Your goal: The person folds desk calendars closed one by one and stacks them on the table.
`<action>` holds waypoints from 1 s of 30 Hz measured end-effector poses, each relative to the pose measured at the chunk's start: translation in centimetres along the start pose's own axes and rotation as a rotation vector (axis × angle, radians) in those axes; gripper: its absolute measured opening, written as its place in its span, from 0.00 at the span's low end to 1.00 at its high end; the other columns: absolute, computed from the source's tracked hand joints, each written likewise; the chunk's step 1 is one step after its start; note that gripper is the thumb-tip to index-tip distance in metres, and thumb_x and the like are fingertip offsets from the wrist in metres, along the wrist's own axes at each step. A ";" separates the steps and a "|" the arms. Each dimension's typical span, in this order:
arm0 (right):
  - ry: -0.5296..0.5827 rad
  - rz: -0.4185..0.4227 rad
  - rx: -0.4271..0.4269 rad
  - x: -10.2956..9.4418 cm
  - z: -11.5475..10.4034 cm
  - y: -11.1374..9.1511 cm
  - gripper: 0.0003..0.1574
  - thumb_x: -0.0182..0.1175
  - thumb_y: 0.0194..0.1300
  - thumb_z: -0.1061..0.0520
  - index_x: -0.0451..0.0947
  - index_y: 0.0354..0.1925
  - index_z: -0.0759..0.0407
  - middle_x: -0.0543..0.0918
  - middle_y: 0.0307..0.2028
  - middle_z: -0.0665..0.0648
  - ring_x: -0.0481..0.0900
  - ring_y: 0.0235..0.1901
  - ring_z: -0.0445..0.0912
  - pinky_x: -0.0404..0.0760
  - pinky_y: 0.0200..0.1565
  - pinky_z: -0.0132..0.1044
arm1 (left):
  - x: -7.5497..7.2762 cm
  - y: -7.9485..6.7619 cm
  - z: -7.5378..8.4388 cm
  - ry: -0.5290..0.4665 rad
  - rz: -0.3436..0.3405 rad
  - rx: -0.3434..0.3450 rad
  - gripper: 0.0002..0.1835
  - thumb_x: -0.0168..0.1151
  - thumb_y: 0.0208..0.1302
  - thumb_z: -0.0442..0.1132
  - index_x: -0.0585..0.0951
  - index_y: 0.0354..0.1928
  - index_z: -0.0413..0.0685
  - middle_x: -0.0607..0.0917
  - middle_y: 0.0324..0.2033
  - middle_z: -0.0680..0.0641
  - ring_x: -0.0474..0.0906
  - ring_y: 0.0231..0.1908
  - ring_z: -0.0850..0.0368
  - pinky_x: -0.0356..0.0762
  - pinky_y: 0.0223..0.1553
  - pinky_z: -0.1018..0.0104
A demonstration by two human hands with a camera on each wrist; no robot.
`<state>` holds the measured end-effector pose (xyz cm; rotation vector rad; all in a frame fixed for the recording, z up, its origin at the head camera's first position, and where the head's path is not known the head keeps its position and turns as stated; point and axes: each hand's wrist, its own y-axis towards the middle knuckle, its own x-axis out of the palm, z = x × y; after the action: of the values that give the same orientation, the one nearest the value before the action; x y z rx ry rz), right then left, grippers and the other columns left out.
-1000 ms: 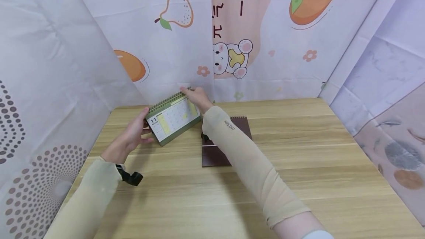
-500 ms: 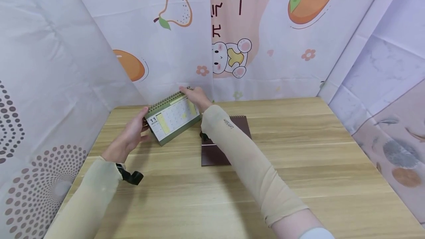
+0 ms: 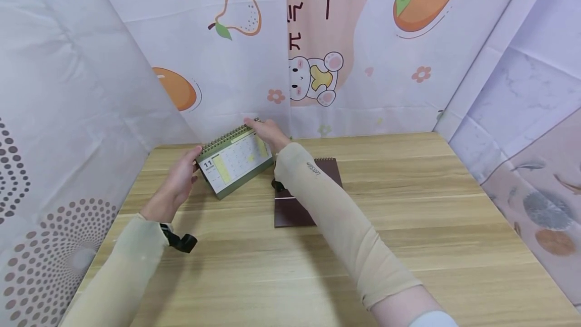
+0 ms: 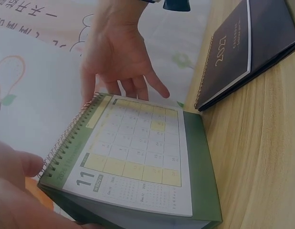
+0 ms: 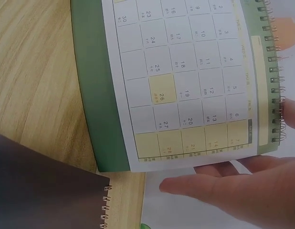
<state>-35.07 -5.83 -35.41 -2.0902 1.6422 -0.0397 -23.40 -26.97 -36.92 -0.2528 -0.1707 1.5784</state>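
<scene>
A green desk calendar [image 3: 236, 160] with a spiral top and a page marked 11 stands slanted at the back left of the table. My left hand [image 3: 179, 178] holds its left end, thumb by the spiral binding. At the upper right corner, my right hand [image 3: 271, 134] grips the other end, with its thumb [image 5: 290, 113] on the spiral in the right wrist view. Some right-hand fingers [image 4: 140, 88] reach behind the end in the left wrist view. Whether the calendar's base fully touches the wood is unclear.
A dark brown spiral calendar [image 3: 295, 212] marked 2027 lies right of the green one, partly covered by my right forearm. The wooden table [image 3: 408, 206] meets a printed cloth backdrop [image 3: 386, 90] at its back edge. Cloth also hangs at both sides.
The lower fingers of my left hand have drawn in toward the calendar's end. The calendar and my right hand stay almost in place.
</scene>
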 end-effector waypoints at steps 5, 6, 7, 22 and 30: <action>0.019 -0.008 0.007 0.0 0.0 0.1 0.56 0.56 0.71 0.30 0.49 0.80 0.60 0.56 0.78 0.59 0.55 0.76 0.53 0.55 0.74 0.47 | -0.2 0.2 0.1 -0.016 0.097 0.081 0.33 0.48 0.80 0.53 0.51 0.76 0.47 0.66 0.62 0.49 0.63 0.63 0.52 0.50 0.68 0.55; 0.016 -0.010 0.008 0.1 -0.1 0.1 0.56 0.55 0.71 0.30 0.48 0.80 0.60 0.56 0.78 0.59 0.54 0.76 0.53 0.54 0.74 0.47 | -0.2 0.3 0.1 -0.026 0.117 0.100 0.31 0.49 0.80 0.51 0.53 0.75 0.47 0.66 0.59 0.52 0.65 0.58 0.56 0.54 0.64 0.58; 0.016 -0.012 0.009 0.0 -0.1 0.0 0.56 0.55 0.72 0.30 0.48 0.80 0.59 0.55 0.78 0.58 0.53 0.76 0.53 0.54 0.74 0.47 | -0.2 0.4 0.1 -0.043 0.135 0.114 0.30 0.51 0.79 0.48 0.54 0.74 0.47 0.66 0.57 0.54 0.65 0.54 0.60 0.56 0.60 0.61; 0.032 -0.020 -0.019 0.2 -0.1 0.2 0.50 0.53 0.75 0.33 0.51 0.79 0.59 0.58 0.77 0.59 0.56 0.75 0.52 0.55 0.73 0.47 | 0.5 0.5 0.3 -0.266 0.338 0.159 0.34 0.63 0.71 0.32 0.58 0.73 0.48 0.63 0.61 0.51 0.69 0.48 0.64 0.70 0.42 0.73; 0.092 -0.011 -0.059 0.5 -0.2 0.2 0.36 0.53 0.77 0.38 0.67 0.71 0.58 0.75 0.61 0.58 0.71 0.60 0.50 0.66 0.67 0.43 | 0.6 0.5 0.4 -0.320 0.367 0.154 0.36 0.64 0.69 0.30 0.59 0.72 0.50 0.64 0.56 0.55 0.69 0.47 0.64 0.71 0.40 0.73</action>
<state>-35.21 -6.42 -35.46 -2.1713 1.7046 -0.0941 -23.97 -26.37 -36.72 0.0982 -0.2605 1.9819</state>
